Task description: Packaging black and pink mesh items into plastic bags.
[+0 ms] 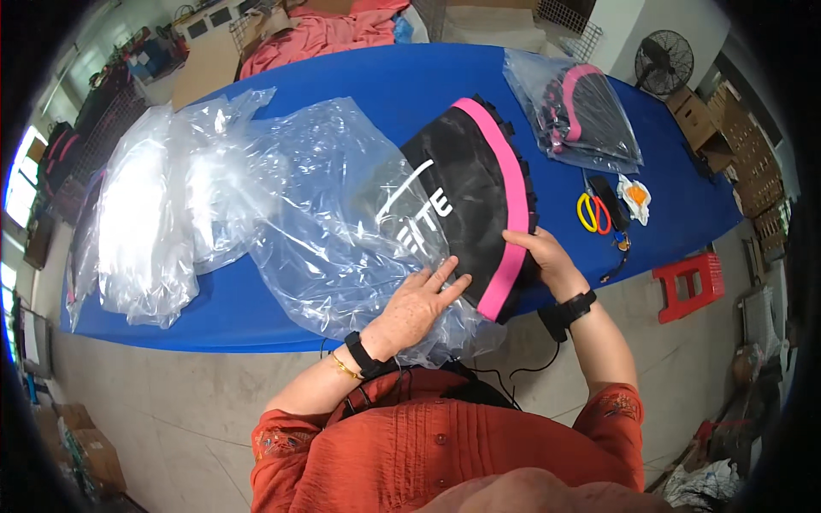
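Observation:
A folded, wedge-shaped black fabric piece (479,205) with a pink band and black tabs along its curved edge lies on the blue-covered table. White lettering marks its left part, which sits inside a clear plastic bag (321,231). My right hand (547,261) grips the near right edge, thumb over the pink band and fingers underneath, mostly hidden. On the bag and the black fabric rests my left hand (415,308), fingers spread and laid nearly flat. The bag's lower end hangs over the table's near edge.
More clear plastic bags (141,222) are heaped at the left. A bagged black-and-pink piece (594,115) lies far right. Nearer are yellow-and-red-handled scissors (592,214), a black case (609,201) and an orange item on white wrapping (637,195). A red stool (688,286) stands beside the table.

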Motion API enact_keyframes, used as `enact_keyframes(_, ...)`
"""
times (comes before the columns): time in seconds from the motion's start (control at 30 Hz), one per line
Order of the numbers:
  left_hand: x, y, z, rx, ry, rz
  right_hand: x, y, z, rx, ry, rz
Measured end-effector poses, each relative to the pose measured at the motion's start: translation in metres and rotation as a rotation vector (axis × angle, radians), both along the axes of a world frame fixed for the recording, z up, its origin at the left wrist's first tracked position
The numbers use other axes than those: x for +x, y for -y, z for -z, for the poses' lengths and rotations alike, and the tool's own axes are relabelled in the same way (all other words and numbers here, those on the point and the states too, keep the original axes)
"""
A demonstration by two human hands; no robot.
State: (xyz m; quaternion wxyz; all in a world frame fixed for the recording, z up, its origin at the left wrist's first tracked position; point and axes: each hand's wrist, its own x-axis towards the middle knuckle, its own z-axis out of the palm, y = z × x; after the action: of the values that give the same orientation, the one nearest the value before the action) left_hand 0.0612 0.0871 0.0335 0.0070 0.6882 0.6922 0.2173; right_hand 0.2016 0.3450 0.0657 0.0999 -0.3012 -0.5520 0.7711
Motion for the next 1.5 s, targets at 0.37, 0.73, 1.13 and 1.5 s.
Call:
enact_keyframes(0.37, 0.005, 0.005, 0.012, -0.018, 0.156, 0.211, 0.064, -0.015, -0.030, 0.273, -0.283, 0.554)
enact_keyframes(0.73, 0.008, 0.006, 0.020, -0.052, 0.143, 0.356, 0.048, 0.039, -0.040, 0.212, -0.289, 0.382)
enact_keyframes(1.13, -0.005, 0.044, -0.034, -0.041, 0.259, 0.190, -0.006, 0.022, 0.007, 0.369, -0.277, 0.296)
enact_keyframes(1.5, -0.091, 0.117, -0.014, -0.405, -0.113, -0.677, 0.010, 0.043, 0.002, 0.644, -0.117, 0.489)
